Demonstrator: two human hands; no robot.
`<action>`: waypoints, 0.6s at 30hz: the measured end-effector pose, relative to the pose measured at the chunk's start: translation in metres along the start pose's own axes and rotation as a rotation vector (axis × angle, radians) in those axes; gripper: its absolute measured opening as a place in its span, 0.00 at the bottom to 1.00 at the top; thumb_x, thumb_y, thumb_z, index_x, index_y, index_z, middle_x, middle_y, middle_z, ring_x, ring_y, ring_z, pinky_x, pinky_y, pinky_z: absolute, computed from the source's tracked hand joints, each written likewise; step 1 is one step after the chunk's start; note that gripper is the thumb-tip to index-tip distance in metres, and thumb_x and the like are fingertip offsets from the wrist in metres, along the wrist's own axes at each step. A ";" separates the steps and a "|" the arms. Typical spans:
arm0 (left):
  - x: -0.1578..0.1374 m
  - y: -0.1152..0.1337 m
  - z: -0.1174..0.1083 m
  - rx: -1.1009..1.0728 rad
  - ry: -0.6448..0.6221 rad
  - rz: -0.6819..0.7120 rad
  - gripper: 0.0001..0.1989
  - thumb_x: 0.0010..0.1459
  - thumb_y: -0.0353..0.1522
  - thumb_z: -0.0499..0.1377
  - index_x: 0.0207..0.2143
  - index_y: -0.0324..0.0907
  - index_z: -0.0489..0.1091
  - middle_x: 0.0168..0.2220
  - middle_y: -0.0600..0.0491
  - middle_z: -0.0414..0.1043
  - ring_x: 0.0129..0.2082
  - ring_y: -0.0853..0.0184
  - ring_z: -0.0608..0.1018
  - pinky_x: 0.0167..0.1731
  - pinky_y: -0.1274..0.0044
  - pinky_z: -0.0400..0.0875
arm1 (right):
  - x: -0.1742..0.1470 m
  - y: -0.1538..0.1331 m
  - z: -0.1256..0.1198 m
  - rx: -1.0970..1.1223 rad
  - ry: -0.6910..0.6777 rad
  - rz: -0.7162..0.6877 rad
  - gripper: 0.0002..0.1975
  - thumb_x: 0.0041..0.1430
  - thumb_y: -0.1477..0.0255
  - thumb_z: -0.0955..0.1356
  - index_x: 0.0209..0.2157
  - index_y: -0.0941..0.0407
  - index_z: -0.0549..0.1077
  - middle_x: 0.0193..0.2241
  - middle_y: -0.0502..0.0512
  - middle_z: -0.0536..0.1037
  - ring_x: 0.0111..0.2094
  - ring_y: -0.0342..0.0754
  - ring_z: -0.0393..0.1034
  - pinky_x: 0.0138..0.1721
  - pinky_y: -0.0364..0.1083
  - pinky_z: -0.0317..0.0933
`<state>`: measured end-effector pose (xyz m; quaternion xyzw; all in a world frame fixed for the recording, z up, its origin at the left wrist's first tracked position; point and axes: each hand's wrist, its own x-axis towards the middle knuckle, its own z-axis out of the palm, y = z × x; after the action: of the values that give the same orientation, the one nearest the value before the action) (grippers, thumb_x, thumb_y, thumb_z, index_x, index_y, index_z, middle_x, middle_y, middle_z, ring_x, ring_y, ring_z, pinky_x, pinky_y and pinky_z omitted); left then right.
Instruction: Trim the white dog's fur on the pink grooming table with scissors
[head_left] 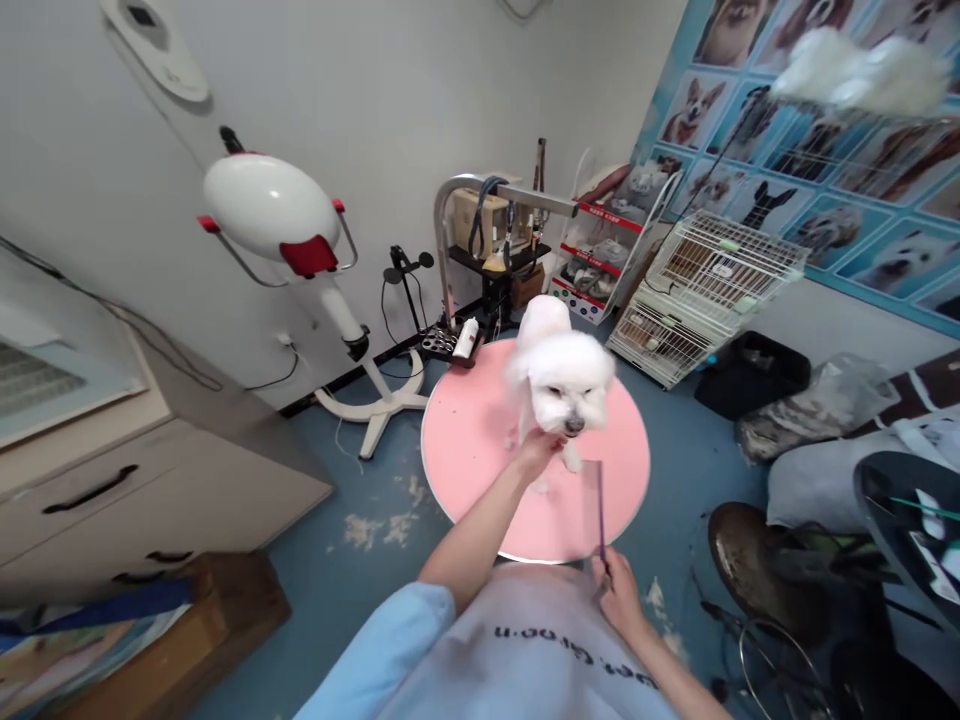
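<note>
A fluffy white dog (574,375) stands on a round pink grooming table (465,450), its head toward me. My left hand (540,450) is closed under the dog's chin, its fingers partly hidden by the fur. In my right hand (619,592), near the table's front edge, is a long purple comb (601,505), held by one end and pointing up and away from me. The comb is apart from the dog, to the right of its front leg.
A metal grooming arm (450,200) rises behind the table. At its back left edge, a tray holds scissors (439,341) and a white bottle (466,338). A white dryer (270,205) stands left; stacked cages (712,275) stand back right. Hair clippings (379,530) lie on the floor.
</note>
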<state>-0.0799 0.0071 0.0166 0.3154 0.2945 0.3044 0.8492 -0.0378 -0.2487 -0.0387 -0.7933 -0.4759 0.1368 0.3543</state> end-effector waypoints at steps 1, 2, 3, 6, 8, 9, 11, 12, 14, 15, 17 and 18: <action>-0.002 0.006 0.003 -0.030 0.018 0.038 0.16 0.41 0.31 0.73 0.27 0.37 0.68 0.24 0.56 0.68 0.26 0.74 0.69 0.28 0.80 0.65 | -0.006 0.019 0.005 0.041 0.049 0.162 0.15 0.61 0.61 0.58 0.25 0.51 0.68 0.22 0.54 0.75 0.25 0.53 0.70 0.29 0.48 0.62; -0.006 0.013 0.006 -0.067 0.046 0.084 0.19 0.34 0.30 0.74 0.25 0.37 0.68 0.23 0.57 0.67 0.26 0.74 0.69 0.28 0.80 0.64 | -0.006 0.034 0.008 0.053 0.072 0.306 0.15 0.59 0.60 0.58 0.24 0.51 0.67 0.21 0.54 0.75 0.25 0.54 0.71 0.28 0.48 0.62; -0.010 0.019 0.009 -0.102 0.078 0.127 0.20 0.30 0.29 0.74 0.25 0.38 0.68 0.22 0.57 0.68 0.26 0.74 0.68 0.27 0.80 0.63 | -0.002 0.045 0.011 0.058 0.083 0.413 0.15 0.58 0.59 0.59 0.22 0.51 0.66 0.19 0.54 0.74 0.24 0.54 0.70 0.27 0.48 0.61; -0.023 0.034 0.012 -0.129 0.125 0.175 0.19 0.28 0.28 0.72 0.25 0.40 0.68 0.21 0.59 0.67 0.24 0.75 0.67 0.24 0.81 0.61 | 0.027 0.056 0.009 0.059 0.085 0.544 0.16 0.53 0.60 0.64 0.16 0.51 0.61 0.13 0.51 0.66 0.19 0.51 0.66 0.24 0.46 0.55; -0.030 0.039 0.009 -0.064 0.123 0.166 0.17 0.29 0.27 0.70 0.25 0.40 0.68 0.20 0.59 0.66 0.23 0.75 0.67 0.24 0.81 0.61 | 0.052 0.054 0.003 0.085 0.098 0.555 0.16 0.51 0.61 0.67 0.15 0.51 0.61 0.11 0.48 0.63 0.17 0.48 0.62 0.24 0.44 0.52; -0.033 0.040 0.005 -0.015 0.130 0.173 0.16 0.29 0.26 0.70 0.24 0.39 0.68 0.20 0.59 0.66 0.23 0.75 0.67 0.24 0.81 0.62 | 0.063 0.051 -0.001 0.103 0.112 0.555 0.16 0.51 0.61 0.67 0.16 0.52 0.62 0.12 0.48 0.62 0.17 0.47 0.61 0.24 0.44 0.51; -0.039 0.043 0.000 0.102 0.175 0.215 0.14 0.29 0.27 0.70 0.20 0.39 0.68 0.18 0.58 0.65 0.21 0.75 0.67 0.23 0.80 0.62 | 0.084 0.040 -0.008 0.150 0.151 0.531 0.13 0.52 0.61 0.66 0.20 0.52 0.65 0.14 0.48 0.65 0.19 0.47 0.62 0.25 0.44 0.52; -0.042 0.045 -0.001 0.166 0.204 0.246 0.14 0.29 0.28 0.70 0.19 0.39 0.67 0.17 0.58 0.65 0.20 0.75 0.66 0.22 0.80 0.61 | 0.093 0.032 -0.009 0.178 0.169 0.509 0.12 0.54 0.61 0.65 0.22 0.53 0.67 0.16 0.49 0.67 0.21 0.47 0.63 0.26 0.44 0.53; -0.050 0.049 0.003 0.300 0.236 0.314 0.12 0.32 0.32 0.69 0.16 0.38 0.68 0.16 0.56 0.65 0.20 0.73 0.66 0.21 0.80 0.61 | 0.108 0.009 -0.010 0.247 0.179 0.450 0.14 0.57 0.59 0.62 0.26 0.54 0.70 0.20 0.50 0.69 0.25 0.48 0.66 0.28 0.44 0.57; -0.054 0.050 0.009 0.373 0.234 0.347 0.12 0.36 0.35 0.69 0.16 0.38 0.69 0.16 0.55 0.65 0.19 0.73 0.67 0.21 0.80 0.61 | 0.114 -0.005 -0.011 0.309 0.181 0.408 0.16 0.58 0.58 0.61 0.28 0.55 0.71 0.21 0.50 0.69 0.25 0.48 0.66 0.29 0.45 0.59; -0.059 0.051 0.027 0.530 0.193 0.424 0.12 0.44 0.37 0.65 0.17 0.38 0.71 0.17 0.54 0.67 0.20 0.72 0.68 0.22 0.79 0.63 | 0.123 -0.038 -0.015 0.487 0.215 0.286 0.18 0.58 0.56 0.62 0.34 0.56 0.73 0.20 0.46 0.66 0.24 0.45 0.64 0.28 0.44 0.60; -0.059 0.050 0.038 0.617 0.161 0.469 0.13 0.47 0.37 0.63 0.18 0.38 0.71 0.17 0.54 0.67 0.20 0.72 0.68 0.22 0.79 0.64 | 0.126 -0.054 -0.019 0.585 0.250 0.207 0.18 0.57 0.56 0.64 0.38 0.56 0.73 0.19 0.44 0.65 0.22 0.44 0.62 0.27 0.44 0.60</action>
<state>-0.1081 -0.0171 0.0943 0.5895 0.3578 0.4111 0.5962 0.0014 -0.1332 0.0280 -0.7127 -0.2860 0.2046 0.6069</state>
